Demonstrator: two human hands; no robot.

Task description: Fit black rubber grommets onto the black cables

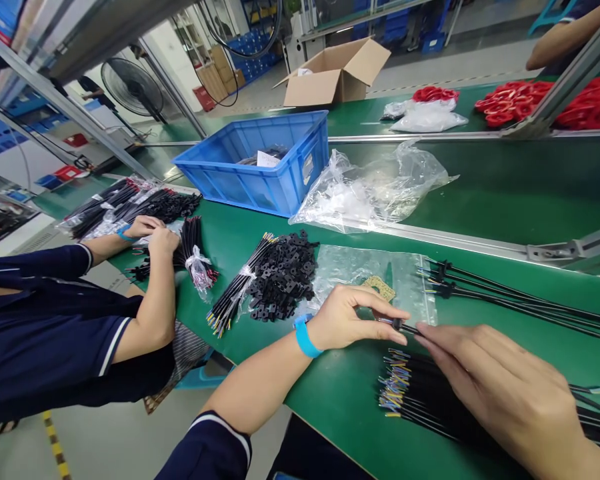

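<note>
My left hand [347,317], with a blue band at the wrist, pinches a small black plastic part [397,324] between thumb and fingertips. The thumb and index finger of my right hand [510,387] grip a black cable [411,329], whose end meets that part. Beneath my right hand lies a wide row of black cables [425,393] with stripped coloured wire ends. Farther back, several cables [510,300] carry black parts [446,288] near their ends. Left of my hands are a heap of black plastic parts [285,273] and a tied cable bundle [243,283].
A clear plastic bag [410,280] and a yellowish perforated piece [379,288] lie behind my left hand. Beyond stand a blue crate [290,183] and a crumpled bag [365,190] by a metal rail [480,244]. At left, a co-worker's hands [155,233] work beside cable bundles [195,253].
</note>
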